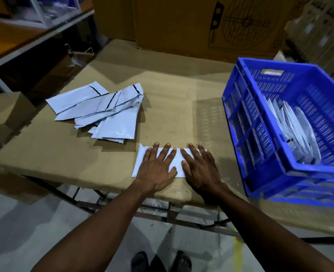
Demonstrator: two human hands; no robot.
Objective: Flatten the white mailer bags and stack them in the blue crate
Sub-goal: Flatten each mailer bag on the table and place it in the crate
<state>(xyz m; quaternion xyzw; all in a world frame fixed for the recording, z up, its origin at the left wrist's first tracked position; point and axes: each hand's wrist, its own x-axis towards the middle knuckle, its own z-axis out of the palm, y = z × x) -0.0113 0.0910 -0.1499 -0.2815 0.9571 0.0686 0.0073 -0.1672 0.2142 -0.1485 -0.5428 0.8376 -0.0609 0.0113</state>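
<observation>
One white mailer bag (140,163) lies flat near the table's front edge. My left hand (158,166) and my right hand (200,167) both press on it side by side, palms down with fingers straight and spread. They cover most of the bag. A loose pile of several white mailer bags (103,110) lies at the table's left, some creased. The blue crate (260,156) stands at the right, and several white bags (293,130) lie stacked inside it.
The table (172,91) is covered with brown cardboard. Large cardboard boxes (181,22) stand behind it. A white metal shelf frame (9,57) is at the far left. My feet (160,262) show on the grey floor below the table edge.
</observation>
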